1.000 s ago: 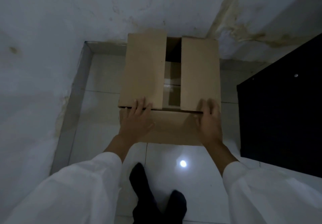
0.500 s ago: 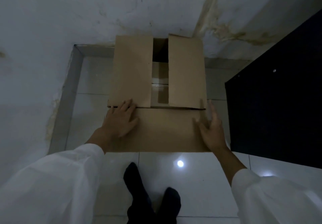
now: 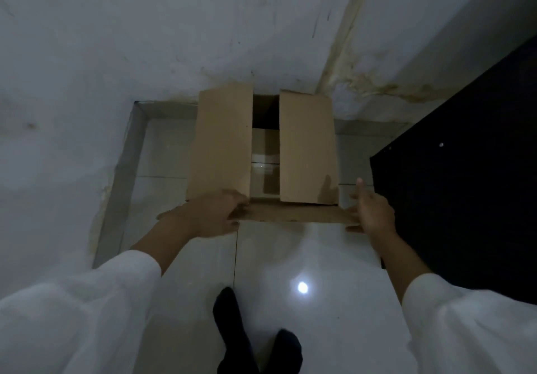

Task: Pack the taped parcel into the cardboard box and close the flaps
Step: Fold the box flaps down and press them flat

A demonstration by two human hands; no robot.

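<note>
The cardboard box stands on the floor tiles in the corner of the room. Its left flap and right flap lie folded over the top, with a gap between them. Through the gap shows the taped parcel, brown with a shiny tape band. The near flap is tilted up and appears as a narrow strip. My left hand grips its left end, fingers curled over the edge. My right hand holds its right corner, with the index finger stretched out.
A black cabinet stands close to the box's right side. Stained white walls close in behind and to the left. My feet in black socks stand on glossy tiles below a bright light reflection.
Both hands slid from the box's top edge to the ends of the near flap. The flap has swung up from hanging flat and now shows as a thin strip.
</note>
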